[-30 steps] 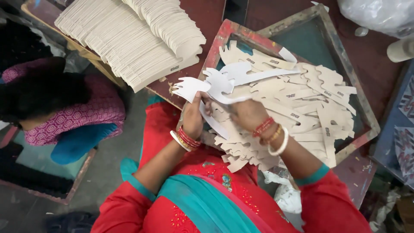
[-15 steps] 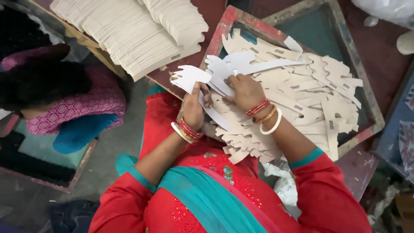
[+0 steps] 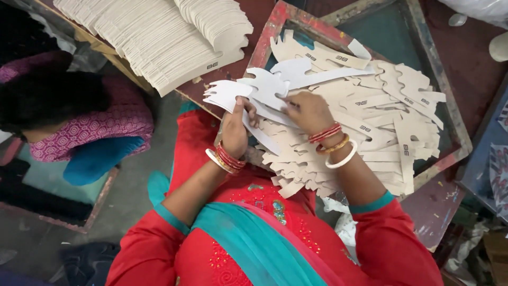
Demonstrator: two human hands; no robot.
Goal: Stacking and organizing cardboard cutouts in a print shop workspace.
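White cutout (image 3: 264,87) in both hands, now slightly farther left

Matt white card, smooth-faced, that long cut-out shape (image 3: 275,85). Under it, a heap of beige cardboard cut-outs (image 3: 381,122), dull and dry. The wooden frame (image 3: 272,29) shows chipped, rough red paint. The red cloth sleeve (image 3: 391,238) looks soft; the bangles (image 3: 338,151) shine glossy.

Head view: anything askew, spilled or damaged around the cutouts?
No visible damage. The loose cardboard cutouts lie jumbled in the framed tray, some overhanging its near edge, unlike the neat fanned stack at upper left. Small scraps dot the maroon surface. The left hand and right hand hold white cutouts.
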